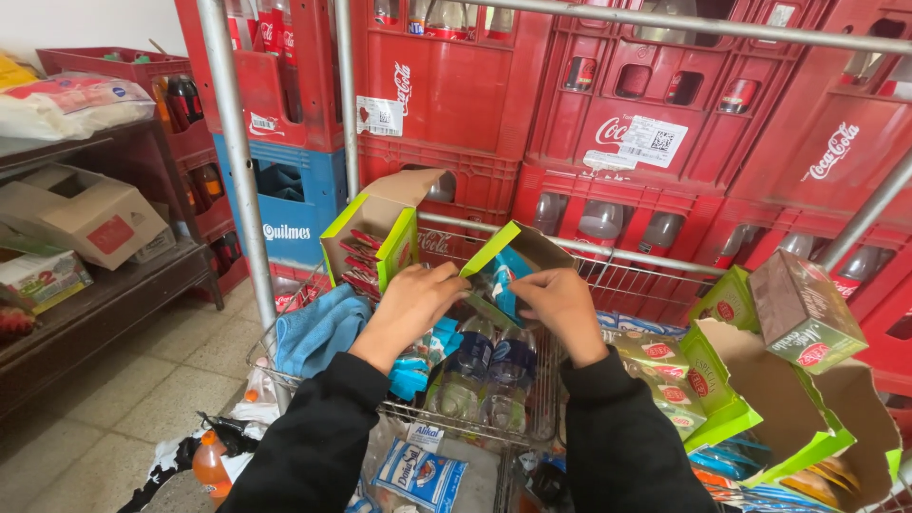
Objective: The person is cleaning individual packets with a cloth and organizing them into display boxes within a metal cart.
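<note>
Both my hands work at an open green-and-brown cardboard box (pixel 513 249) above a wire cart basket (pixel 446 418). My left hand (pixel 410 304) grips the box's near flap and the blue packets (pixel 503 280) inside. Fingers of my right hand (pixel 562 299) close on the same box's right side. Below them stand clear plastic bottles with blue caps (pixel 489 366). Black sleeves cover both arms.
A second open box with red packets (pixel 372 242) sits to the left, beside a blue cloth (pixel 318 328). More green boxes (pixel 803 309) lie to the right. Red bottle crates (pixel 665 123) are stacked behind metal bars (pixel 233 142). Shelves (pixel 85 285) stand at left; an orange bottle (pixel 211 464) lies on the floor.
</note>
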